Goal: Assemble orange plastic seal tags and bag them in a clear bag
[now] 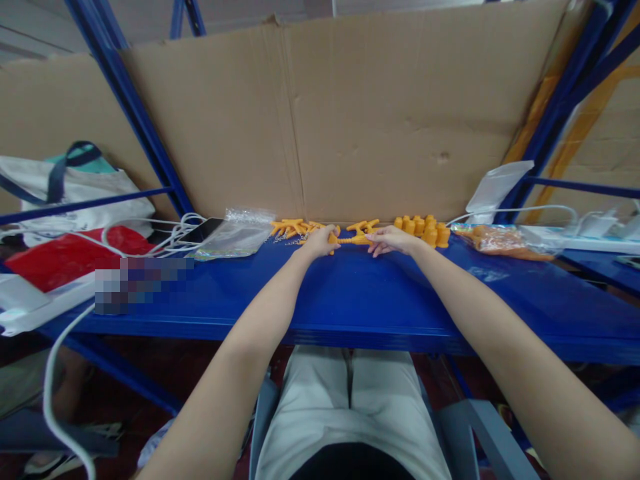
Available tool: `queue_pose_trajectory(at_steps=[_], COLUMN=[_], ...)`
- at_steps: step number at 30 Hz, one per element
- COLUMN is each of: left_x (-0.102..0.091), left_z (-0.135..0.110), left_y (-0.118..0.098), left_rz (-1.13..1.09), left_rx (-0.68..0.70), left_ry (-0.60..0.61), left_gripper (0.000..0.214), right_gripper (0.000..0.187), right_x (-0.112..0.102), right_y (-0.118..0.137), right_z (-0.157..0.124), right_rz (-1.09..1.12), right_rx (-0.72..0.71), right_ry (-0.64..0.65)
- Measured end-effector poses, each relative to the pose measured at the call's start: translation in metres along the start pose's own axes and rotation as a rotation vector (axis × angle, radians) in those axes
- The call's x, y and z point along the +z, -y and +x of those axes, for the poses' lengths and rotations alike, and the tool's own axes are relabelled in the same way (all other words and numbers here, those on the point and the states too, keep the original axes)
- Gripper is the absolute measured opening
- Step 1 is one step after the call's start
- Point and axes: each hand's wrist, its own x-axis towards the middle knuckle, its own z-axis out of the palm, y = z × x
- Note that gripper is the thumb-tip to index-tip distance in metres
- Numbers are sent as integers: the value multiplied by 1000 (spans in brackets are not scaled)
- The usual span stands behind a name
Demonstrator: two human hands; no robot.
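Note:
Both hands are at the back of the blue shelf, on either side of an orange plastic part with a ribbed shaft (346,241). My left hand (320,243) is closed around its left end. At the right end, my right hand (391,240) pinches it between thumb and fingers, the lower fingers loosely bent. Behind and left of my left hand lie several branched orange pieces (289,227) with small light bits (283,239) scattered by them. More branched orange pieces (363,225) lie behind the gap between my hands. Several knobbly orange pieces (429,230) stand grouped right of my right hand.
A cardboard sheet (380,120) walls the back. On the left are a clear plastic bag (240,233), a dark phone-like object (203,231), white cables, a red bag (80,253) and a tote bag (95,190). A bag of orange pieces (505,240) and a power strip (580,239) lie right.

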Motion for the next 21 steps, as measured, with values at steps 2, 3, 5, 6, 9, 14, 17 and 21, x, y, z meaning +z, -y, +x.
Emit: queue_pose_trajectory(at_steps=[2, 3, 5, 6, 9, 14, 17, 21], left_x=[-1, -1, -2, -2, -3, -5, -6, -7], left_z=[0, -1, -1, -1, -1, -2, -3, -5], left_y=[0, 0, 0, -1, -1, -6, -10, -15], left_rz=[28, 44, 66, 68, 33, -105, -169, -287], left_rx=[7, 10, 20, 24, 9, -95, -134, -156], left_ry=[2, 0, -5, -6, 10, 93, 131, 200], left_gripper=[29, 29, 29, 29, 30, 28, 24, 18], right_gripper=[26, 28, 30, 31, 34, 32, 30, 31], right_x=[1, 2, 2, 2, 2, 6, 12, 21], right_y=[1, 2, 2, 1, -1, -2, -2, -2], right_z=[-1, -2, -2, -2, 0, 5, 7, 5], right_rz=[-8, -8, 10, 22, 55, 46, -133, -473], right_rx=[19, 30, 43, 46, 41, -12, -110, -400], right_ry=[2, 6, 20, 25, 26, -8, -131, -400])
